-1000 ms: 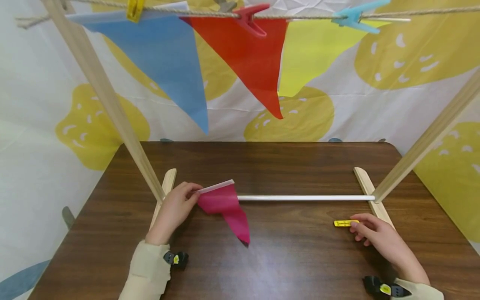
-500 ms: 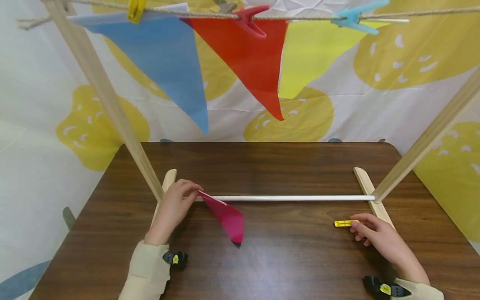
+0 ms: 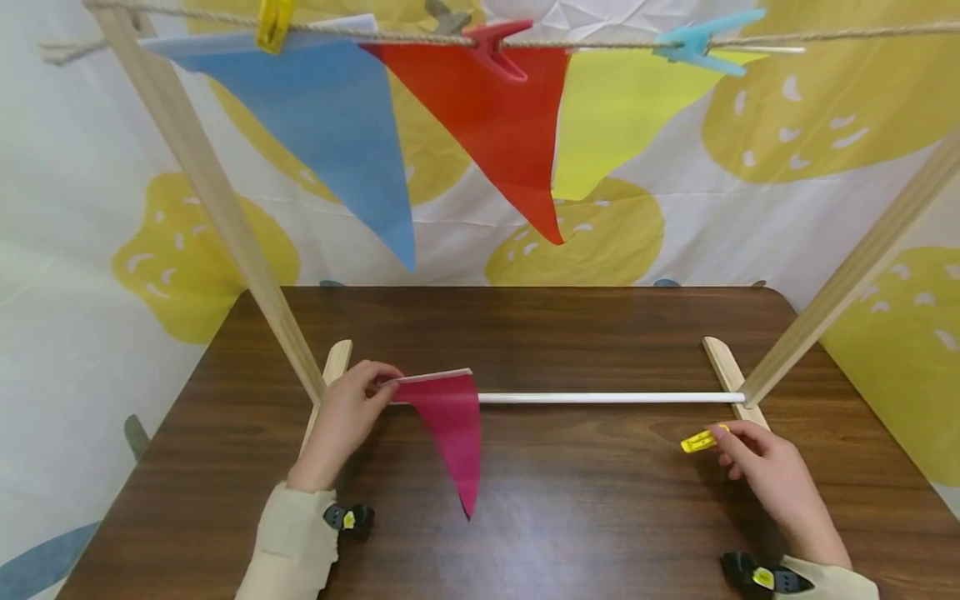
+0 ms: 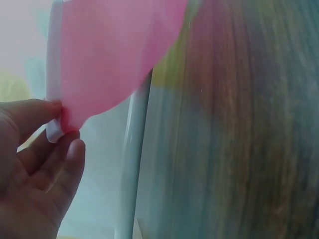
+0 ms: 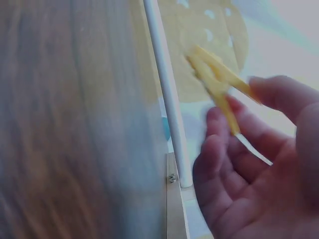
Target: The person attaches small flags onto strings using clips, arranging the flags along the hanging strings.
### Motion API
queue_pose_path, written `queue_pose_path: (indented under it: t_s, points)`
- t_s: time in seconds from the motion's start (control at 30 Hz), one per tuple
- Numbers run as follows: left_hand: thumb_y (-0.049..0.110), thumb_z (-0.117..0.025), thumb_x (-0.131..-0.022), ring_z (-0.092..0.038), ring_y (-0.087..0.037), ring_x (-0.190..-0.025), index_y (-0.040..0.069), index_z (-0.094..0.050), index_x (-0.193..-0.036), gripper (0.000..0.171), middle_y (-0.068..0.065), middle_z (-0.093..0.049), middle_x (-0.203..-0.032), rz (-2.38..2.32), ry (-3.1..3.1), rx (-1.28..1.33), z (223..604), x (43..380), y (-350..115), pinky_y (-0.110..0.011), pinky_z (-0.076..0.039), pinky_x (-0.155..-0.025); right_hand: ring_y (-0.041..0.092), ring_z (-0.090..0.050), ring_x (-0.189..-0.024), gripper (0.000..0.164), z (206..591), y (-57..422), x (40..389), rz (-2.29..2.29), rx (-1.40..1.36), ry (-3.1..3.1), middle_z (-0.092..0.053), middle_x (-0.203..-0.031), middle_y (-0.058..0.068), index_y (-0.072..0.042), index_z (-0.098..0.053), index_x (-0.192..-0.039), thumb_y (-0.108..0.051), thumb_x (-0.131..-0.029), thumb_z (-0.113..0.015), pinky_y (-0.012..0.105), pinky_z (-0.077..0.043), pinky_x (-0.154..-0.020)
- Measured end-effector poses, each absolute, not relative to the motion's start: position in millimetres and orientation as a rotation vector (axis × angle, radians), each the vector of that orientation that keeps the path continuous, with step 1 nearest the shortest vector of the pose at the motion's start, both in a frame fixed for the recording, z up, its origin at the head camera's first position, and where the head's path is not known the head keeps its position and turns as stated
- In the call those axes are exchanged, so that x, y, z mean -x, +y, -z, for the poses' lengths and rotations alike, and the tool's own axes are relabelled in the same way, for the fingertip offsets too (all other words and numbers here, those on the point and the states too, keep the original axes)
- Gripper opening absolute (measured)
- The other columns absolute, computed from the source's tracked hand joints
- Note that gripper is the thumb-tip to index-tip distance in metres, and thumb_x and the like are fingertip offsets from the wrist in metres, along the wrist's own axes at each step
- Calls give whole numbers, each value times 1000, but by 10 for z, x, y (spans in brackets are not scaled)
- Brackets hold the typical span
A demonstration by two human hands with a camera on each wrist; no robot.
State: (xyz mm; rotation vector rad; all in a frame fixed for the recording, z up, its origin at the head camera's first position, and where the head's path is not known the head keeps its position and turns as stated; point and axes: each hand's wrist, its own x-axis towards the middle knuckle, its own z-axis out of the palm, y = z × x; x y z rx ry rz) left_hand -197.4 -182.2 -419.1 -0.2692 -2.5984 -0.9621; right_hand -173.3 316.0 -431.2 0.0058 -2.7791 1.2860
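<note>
My left hand (image 3: 348, 421) pinches a pink pennant flag (image 3: 453, 425) by the left end of its white top edge. The flag hangs with its point down, in front of the white rod. In the left wrist view, thumb and fingers grip the white strip of the flag (image 4: 114, 55). At the right, my right hand (image 3: 776, 475) holds a yellow clothespin (image 3: 700, 441) between thumb and fingers. Seen from the right wrist, the clothespin (image 5: 217, 79) has its handles between thumb and fingers, its tip pointing away from the hand.
Overhead runs a rope (image 3: 600, 43) carrying blue (image 3: 315, 117), red (image 3: 495, 125) and yellow (image 3: 622, 108) flags, with yellow, red and light blue clothespins on it. Wooden posts (image 3: 217, 208) stand at both sides. A white rod (image 3: 607, 398) joins their feet above the brown table (image 3: 585, 517).
The pink flag has swung and turned, folding edge-on and then spreading flat with its point down. The right hand has shifted slightly and tilted the clothespin. The view has shifted a little.
</note>
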Motion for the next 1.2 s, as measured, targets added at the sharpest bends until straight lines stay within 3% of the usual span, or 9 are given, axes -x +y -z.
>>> queue_pose_path:
  t_s: [0.27, 0.43, 0.7, 1.0, 1.2]
  points:
    - [19, -64, -82, -53, -9, -76, 16, -62, -90, 9, 5, -59, -86, 952, -2544, 342, 4150, 2023, -1722, -29, -45, -67, 15, -58, -59, 21, 4315, 3144, 1784, -1468, 3, -2569, -62, -73, -1, -4, -51, -95, -24, -89, -55, 25, -46, -53]
    - [13, -65, -81, -51, -11, -79, 16, -62, -89, 9, 6, -57, -85, 831, -2549, 457, 4091, 2019, -1586, -29, -44, -70, 17, -55, -56, 26, 4303, 3131, 1747, -1347, -19, -2624, -63, -73, -1, -3, -58, -96, -27, -89, -54, 25, -43, -57]
    - [16, -64, -82, -49, -9, -79, 19, -61, -88, 7, 9, -57, -85, 736, -2539, 505, 3910, 2046, -1429, -27, -43, -70, 8, -55, -62, 22, 4215, 3165, 1641, -1217, 22, -2475, -57, -92, -18, -2, -65, -95, -22, -87, -58, 18, -42, -53]
    - [19, -66, -80, -53, -6, -75, 21, -62, -89, 10, 10, -59, -83, 642, -2504, 592, 3711, 2110, -1229, -26, -45, -67, -2, -53, -72, 20, 4138, 3234, 1536, -1127, -30, -2484, -53, -100, -17, 1, -65, -93, -17, -86, -60, 16, -45, -53]
    - [20, -62, -82, -53, -5, -61, 22, -59, -88, 7, 13, -60, -76, 534, -2483, 624, 3615, 2150, -1083, -27, -44, -55, 4, -57, -67, 21, 4075, 3297, 1534, -1095, -94, -2548, -59, -94, -14, -2, -63, -101, -17, -87, -57, 18, -45, -54]
